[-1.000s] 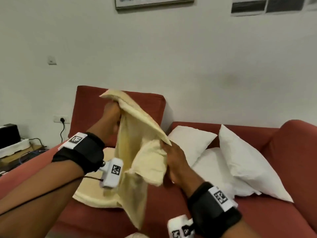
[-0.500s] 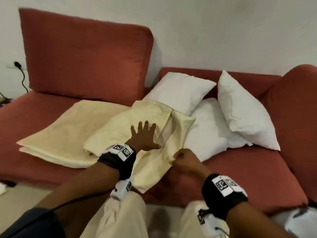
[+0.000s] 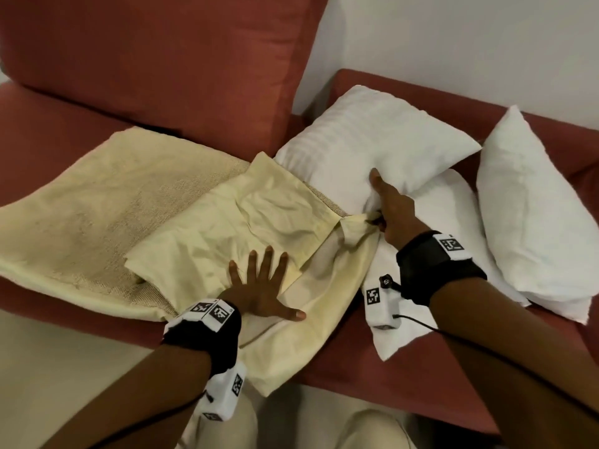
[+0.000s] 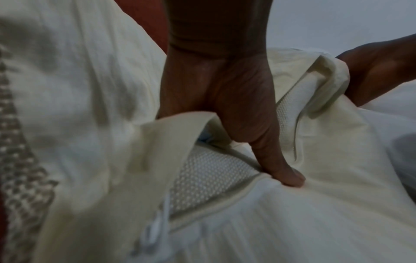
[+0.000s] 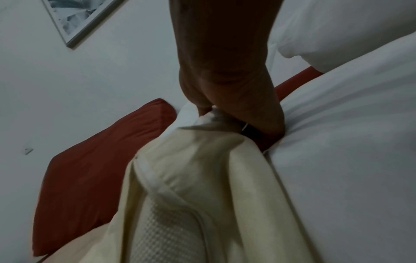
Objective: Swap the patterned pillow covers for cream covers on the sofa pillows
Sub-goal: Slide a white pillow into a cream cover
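Observation:
A cream cover [image 3: 275, 215] lies spread on the red sofa seat [image 3: 421, 390], partly over a flat stack of other cream covers [image 3: 90, 215]. My left hand [image 3: 259, 286] presses flat on it with fingers spread; the left wrist view shows the palm [image 4: 225, 89] and thumb down on the fabric [image 4: 337, 204]. My right hand [image 3: 387, 218] pinches the cover's right corner beside the white pillows, index finger stretched toward the nearest bare pillow [image 3: 372, 137]. In the right wrist view the fingers [image 5: 202, 106] hold bunched cream cloth [image 5: 202, 169].
Two more bare white pillows [image 3: 534, 205] [image 3: 447, 215] lean at the right against the sofa back. A tall red back cushion [image 3: 162, 59] stands behind the covers. My knees in light trousers [image 3: 372, 429] meet the seat's front edge.
A second ago both hands held the cover up in the air. It now lies on the seat; the left hand has flattened onto it, and the right hand has drawn its corner rightward to the pillows.

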`<move>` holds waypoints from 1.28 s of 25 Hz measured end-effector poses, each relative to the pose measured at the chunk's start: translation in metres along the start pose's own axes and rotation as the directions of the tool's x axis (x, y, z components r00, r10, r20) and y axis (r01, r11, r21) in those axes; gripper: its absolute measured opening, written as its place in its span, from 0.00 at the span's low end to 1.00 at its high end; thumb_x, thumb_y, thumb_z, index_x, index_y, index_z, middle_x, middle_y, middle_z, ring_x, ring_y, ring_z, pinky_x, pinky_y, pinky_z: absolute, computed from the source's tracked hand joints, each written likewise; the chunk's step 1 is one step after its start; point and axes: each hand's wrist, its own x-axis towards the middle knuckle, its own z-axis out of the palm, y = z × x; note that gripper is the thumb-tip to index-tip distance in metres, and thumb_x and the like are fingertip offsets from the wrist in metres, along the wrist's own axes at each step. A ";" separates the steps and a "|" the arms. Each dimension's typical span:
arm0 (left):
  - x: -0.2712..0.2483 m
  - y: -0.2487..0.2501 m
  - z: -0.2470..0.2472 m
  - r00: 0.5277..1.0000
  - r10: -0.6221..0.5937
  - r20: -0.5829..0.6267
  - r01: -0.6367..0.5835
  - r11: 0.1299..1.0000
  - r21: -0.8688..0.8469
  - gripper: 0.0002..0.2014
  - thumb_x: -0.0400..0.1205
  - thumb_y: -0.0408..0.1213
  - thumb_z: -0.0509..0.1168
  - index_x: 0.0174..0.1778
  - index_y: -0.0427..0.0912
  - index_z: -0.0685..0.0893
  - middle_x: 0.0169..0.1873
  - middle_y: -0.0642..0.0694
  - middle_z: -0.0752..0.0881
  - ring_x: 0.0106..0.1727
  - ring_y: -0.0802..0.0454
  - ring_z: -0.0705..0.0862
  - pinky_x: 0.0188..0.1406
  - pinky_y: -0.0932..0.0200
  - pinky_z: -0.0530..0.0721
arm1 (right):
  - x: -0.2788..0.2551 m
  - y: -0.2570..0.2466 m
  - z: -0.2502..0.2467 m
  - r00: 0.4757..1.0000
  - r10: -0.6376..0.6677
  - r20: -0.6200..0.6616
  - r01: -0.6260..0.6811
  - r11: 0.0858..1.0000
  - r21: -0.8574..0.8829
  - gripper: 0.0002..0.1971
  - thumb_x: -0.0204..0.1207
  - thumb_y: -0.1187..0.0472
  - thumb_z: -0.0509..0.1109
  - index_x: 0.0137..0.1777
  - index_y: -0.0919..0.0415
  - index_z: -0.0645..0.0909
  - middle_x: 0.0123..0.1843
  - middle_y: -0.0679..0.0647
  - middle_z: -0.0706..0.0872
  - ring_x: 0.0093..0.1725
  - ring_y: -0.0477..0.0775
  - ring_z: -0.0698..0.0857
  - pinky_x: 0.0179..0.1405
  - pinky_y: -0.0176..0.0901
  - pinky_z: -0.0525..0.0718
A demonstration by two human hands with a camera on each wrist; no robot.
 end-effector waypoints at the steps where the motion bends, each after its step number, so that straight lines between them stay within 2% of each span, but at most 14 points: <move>1: 0.000 0.001 -0.002 1.000 -0.008 0.011 0.008 1.000 0.003 0.66 0.60 0.83 0.59 0.77 0.57 0.20 0.76 0.46 0.17 0.77 0.36 0.19 0.66 0.21 0.25 | 0.006 0.000 0.004 1.000 -0.013 0.001 0.013 1.000 -0.026 0.39 0.64 0.39 0.81 0.70 0.59 0.75 0.58 0.52 0.82 0.52 0.57 0.84 0.35 0.44 0.86; 5: -0.002 0.004 -0.003 1.000 -0.011 0.018 0.011 1.000 -0.005 0.69 0.52 0.86 0.55 0.77 0.58 0.20 0.72 0.48 0.14 0.77 0.36 0.19 0.67 0.22 0.24 | 0.013 -0.034 0.010 0.996 -0.081 0.041 0.077 0.994 0.078 0.15 0.77 0.51 0.74 0.57 0.56 0.75 0.54 0.54 0.85 0.50 0.56 0.85 0.52 0.49 0.86; 7: -0.005 0.008 -0.008 1.000 -0.023 0.000 0.023 0.999 -0.027 0.72 0.43 0.87 0.48 0.77 0.60 0.21 0.71 0.50 0.15 0.78 0.37 0.20 0.67 0.23 0.24 | 0.010 -0.075 -0.001 0.989 -0.146 0.009 0.140 0.960 0.244 0.17 0.75 0.55 0.76 0.61 0.60 0.80 0.62 0.57 0.87 0.57 0.58 0.87 0.62 0.56 0.86; 12: -0.020 0.015 -0.018 0.997 -0.057 -0.051 0.057 0.998 -0.005 0.75 0.40 0.87 0.51 0.81 0.60 0.28 0.81 0.49 0.25 0.81 0.38 0.26 0.70 0.24 0.26 | -0.064 -0.129 -0.060 0.935 -0.354 0.003 0.310 0.822 0.478 0.17 0.78 0.59 0.74 0.66 0.56 0.81 0.60 0.54 0.90 0.58 0.56 0.89 0.53 0.55 0.90; 15: -0.042 0.017 -0.026 0.997 -0.054 -0.059 0.052 0.998 -0.044 0.74 0.46 0.87 0.58 0.85 0.56 0.38 0.85 0.48 0.37 0.85 0.38 0.38 0.78 0.28 0.39 | -0.119 -0.115 -0.100 0.937 -0.341 0.082 0.260 0.832 0.490 0.17 0.81 0.56 0.71 0.68 0.58 0.81 0.58 0.54 0.91 0.56 0.55 0.90 0.50 0.50 0.89; 17: -0.066 0.029 -0.042 0.990 -0.078 -0.118 0.040 0.954 -0.297 0.70 0.52 0.84 0.62 0.86 0.49 0.47 0.85 0.45 0.52 0.85 0.42 0.53 0.80 0.41 0.55 | -0.153 -0.094 -0.138 0.926 -0.356 0.127 0.267 0.853 0.449 0.21 0.80 0.52 0.72 0.70 0.59 0.80 0.60 0.55 0.90 0.59 0.56 0.89 0.59 0.54 0.87; 18: -0.085 0.039 -0.052 0.982 -0.103 -0.160 0.006 0.856 -0.517 0.61 0.61 0.80 0.62 0.85 0.46 0.55 0.83 0.43 0.61 0.81 0.43 0.63 0.75 0.48 0.64 | -0.169 -0.079 -0.158 0.919 -0.359 0.161 0.268 0.871 0.412 0.23 0.79 0.50 0.73 0.71 0.58 0.79 0.62 0.55 0.89 0.62 0.57 0.88 0.65 0.57 0.84; 20: -0.128 0.054 -0.061 0.970 -0.124 -0.210 -0.133 0.452 -0.882 0.33 0.84 0.61 0.56 0.79 0.43 0.68 0.74 0.40 0.76 0.67 0.42 0.79 0.67 0.46 0.73 | -0.198 -0.035 -0.194 0.924 -0.306 0.230 0.219 0.915 0.338 0.25 0.77 0.48 0.74 0.72 0.57 0.79 0.64 0.55 0.88 0.64 0.58 0.87 0.70 0.59 0.80; 22: -0.167 0.057 -0.060 0.971 -0.153 -0.186 -0.178 0.067 -0.982 0.23 0.89 0.51 0.51 0.74 0.40 0.70 0.68 0.34 0.77 0.65 0.34 0.78 0.65 0.35 0.74 | -0.223 0.011 -0.217 0.924 -0.230 0.306 0.157 0.957 0.244 0.26 0.75 0.46 0.74 0.71 0.56 0.80 0.64 0.54 0.88 0.65 0.57 0.86 0.71 0.59 0.78; 23: -0.189 0.057 -0.056 0.972 -0.151 -0.178 -0.174 0.042 -0.984 0.22 0.90 0.47 0.51 0.76 0.38 0.69 0.70 0.31 0.75 0.70 0.31 0.75 0.66 0.35 0.73 | -0.235 0.032 -0.224 0.918 -0.194 0.345 0.142 0.975 0.171 0.28 0.72 0.44 0.76 0.70 0.55 0.81 0.64 0.53 0.89 0.65 0.56 0.86 0.72 0.59 0.78; 27: -0.231 0.033 -0.033 0.983 -0.150 -0.107 -0.066 0.260 -0.963 0.20 0.90 0.37 0.51 0.75 0.30 0.71 0.76 0.32 0.72 0.69 0.33 0.77 0.61 0.44 0.80 | -0.270 0.077 -0.244 0.871 0.013 0.491 0.188 0.915 -0.357 0.36 0.57 0.33 0.80 0.61 0.54 0.84 0.50 0.49 0.93 0.49 0.49 0.92 0.50 0.47 0.89; 28: -0.240 0.025 -0.027 0.991 -0.119 -0.069 -0.017 0.390 -0.921 0.21 0.89 0.42 0.55 0.72 0.31 0.74 0.75 0.32 0.73 0.68 0.34 0.78 0.67 0.43 0.78 | -0.276 0.076 -0.251 0.870 0.109 0.481 0.208 0.803 -0.558 0.32 0.61 0.32 0.78 0.58 0.53 0.83 0.46 0.49 0.93 0.42 0.49 0.92 0.41 0.44 0.89; 30: -0.252 0.014 -0.020 0.998 -0.007 0.057 0.049 0.614 -0.788 0.33 0.76 0.54 0.73 0.71 0.37 0.77 0.71 0.36 0.79 0.67 0.40 0.81 0.71 0.46 0.76 | -0.273 0.066 -0.260 0.888 0.234 0.396 0.291 0.379 -0.878 0.26 0.66 0.32 0.75 0.49 0.55 0.85 0.43 0.55 0.93 0.35 0.52 0.90 0.35 0.43 0.87; 32: -0.261 0.016 -0.015 0.981 0.051 0.188 0.064 0.825 -0.561 0.46 0.57 0.63 0.81 0.69 0.47 0.73 0.62 0.47 0.83 0.61 0.49 0.84 0.58 0.54 0.84 | -0.272 0.048 -0.257 0.902 0.135 0.410 0.395 0.124 -0.910 0.20 0.64 0.40 0.81 0.35 0.57 0.85 0.35 0.54 0.90 0.32 0.52 0.86 0.33 0.41 0.83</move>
